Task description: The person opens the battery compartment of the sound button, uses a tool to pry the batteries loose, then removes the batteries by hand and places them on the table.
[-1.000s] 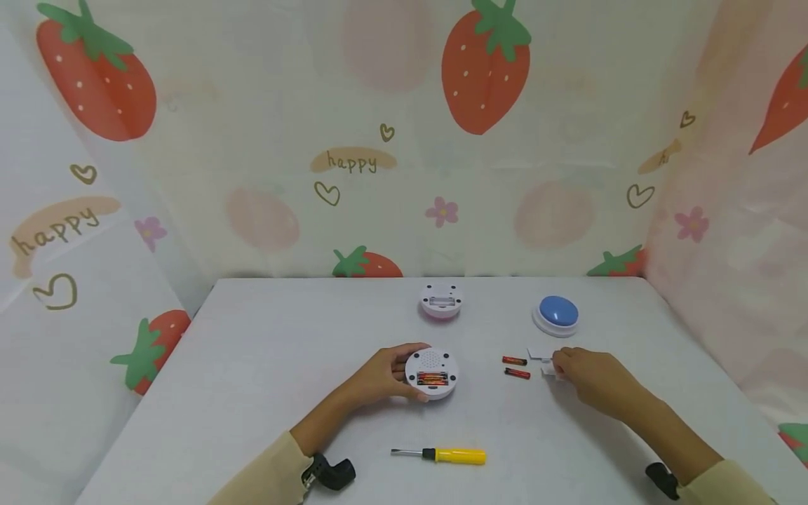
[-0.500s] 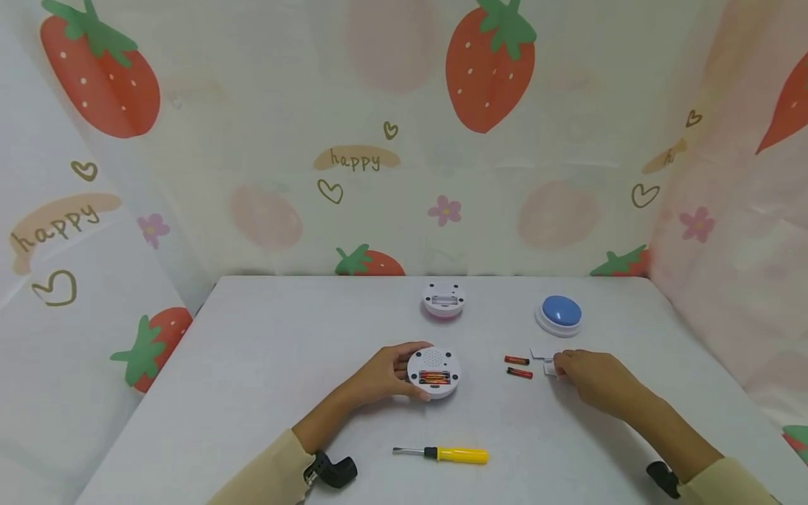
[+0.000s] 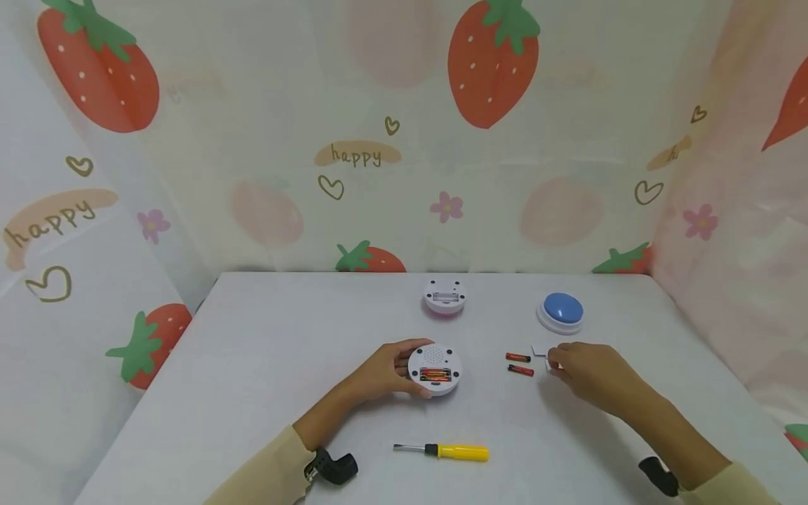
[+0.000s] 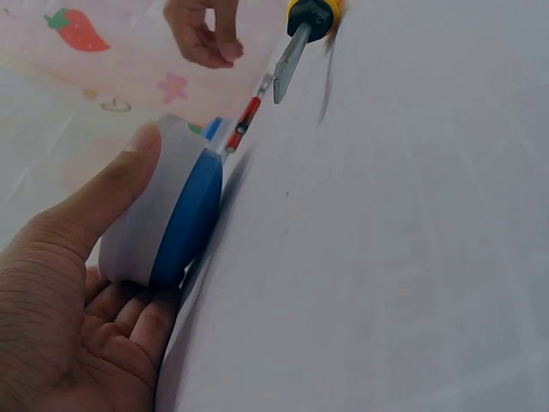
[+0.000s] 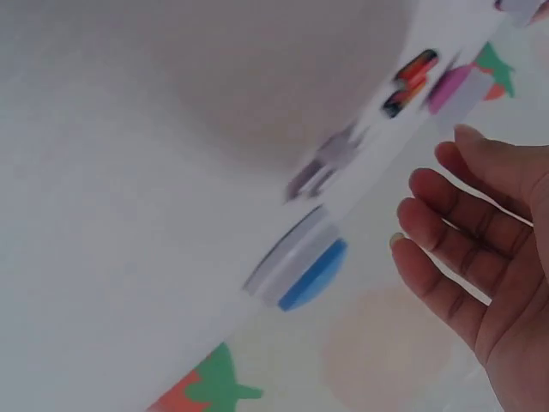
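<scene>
My left hand (image 3: 381, 372) holds a round push button (image 3: 433, 356) by its side, thumb at the near edge and fingers behind. Its white underside faces up, with batteries (image 3: 435, 374) in the bared compartment; the left wrist view shows its blue dome (image 4: 190, 219) facing down. My right hand (image 3: 587, 372) hovers at small white pieces that look like battery covers (image 3: 539, 351). In the right wrist view its fingers (image 5: 455, 227) are loosely bent, with nothing between them, and the covers (image 5: 328, 161) lie apart from them. Two loose red-and-black batteries (image 3: 520, 364) lie left of the covers.
A yellow-handled screwdriver (image 3: 463, 452) lies near the front of the white table (image 3: 284, 315). Farther back, an upside-down pink-and-white button (image 3: 445, 298) shows its battery compartment. A blue-domed button (image 3: 562, 311) stands upright at the back right.
The right hand has shifted slightly over the covers, its fingers now hiding more of them. The left hand keeps its hold on the button. The head view has tilted a little.
</scene>
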A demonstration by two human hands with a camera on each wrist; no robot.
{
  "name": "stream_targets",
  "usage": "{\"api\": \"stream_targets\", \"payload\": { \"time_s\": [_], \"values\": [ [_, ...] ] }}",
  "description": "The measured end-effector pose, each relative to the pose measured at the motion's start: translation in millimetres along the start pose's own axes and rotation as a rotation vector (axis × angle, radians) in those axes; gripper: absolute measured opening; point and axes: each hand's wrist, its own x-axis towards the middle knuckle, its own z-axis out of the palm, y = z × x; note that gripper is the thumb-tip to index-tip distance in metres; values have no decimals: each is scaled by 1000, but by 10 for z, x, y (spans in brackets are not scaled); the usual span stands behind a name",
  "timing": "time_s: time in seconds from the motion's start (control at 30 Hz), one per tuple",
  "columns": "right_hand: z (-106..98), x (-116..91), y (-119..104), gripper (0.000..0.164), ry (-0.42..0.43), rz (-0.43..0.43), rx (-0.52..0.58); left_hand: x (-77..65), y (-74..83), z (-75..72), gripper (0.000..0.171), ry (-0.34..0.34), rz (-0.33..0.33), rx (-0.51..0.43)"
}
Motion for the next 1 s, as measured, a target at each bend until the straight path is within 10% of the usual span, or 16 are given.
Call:
{"api": "stream_targets", "payload": {
  "time_s": [0.4,1.0],
  "values": [
    [-70,7,-724,33,41,-50,50,12,-19,-24,86,-2,21,5],
    [24,168,-1372,27,-122,-251,170,21,-34,-46,87,-21,26,10]
  ]
}}
